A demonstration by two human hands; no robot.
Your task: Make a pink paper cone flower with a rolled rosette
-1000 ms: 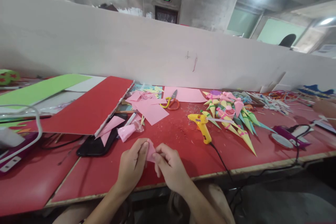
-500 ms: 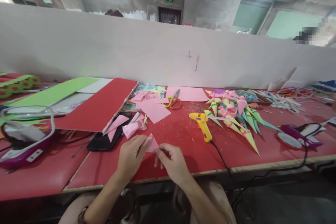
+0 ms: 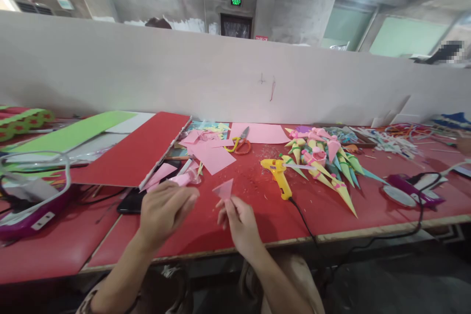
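Between the thumb and fingers of my right hand (image 3: 243, 223) is a small pink paper triangle (image 3: 224, 189), held up above the red table. My left hand (image 3: 165, 213) is apart from that triangle, over the black phone (image 3: 128, 205) and beside a crumpled pink clear-wrapped bundle (image 3: 184, 176). Its fingers are bent and blurred, their tips partly turned from view, so whether it grips anything is unclear. Pink paper sheets (image 3: 217, 159) lie just beyond the hands. Scissors (image 3: 241, 143) with yellow and orange handles rest against them.
A yellow glue gun (image 3: 277, 176) lies right of my hands, its black cord running over the table edge. Behind it are several paper cones (image 3: 342, 189) in a pile. A red board (image 3: 140, 152) lies at left, near a purple power strip (image 3: 44, 211). A white partition (image 3: 206, 78) stands behind.
My left hand has let go of the pink paper and moved left. The paper triangle is now in my right hand alone, raised and tilted. The view has shifted slightly.
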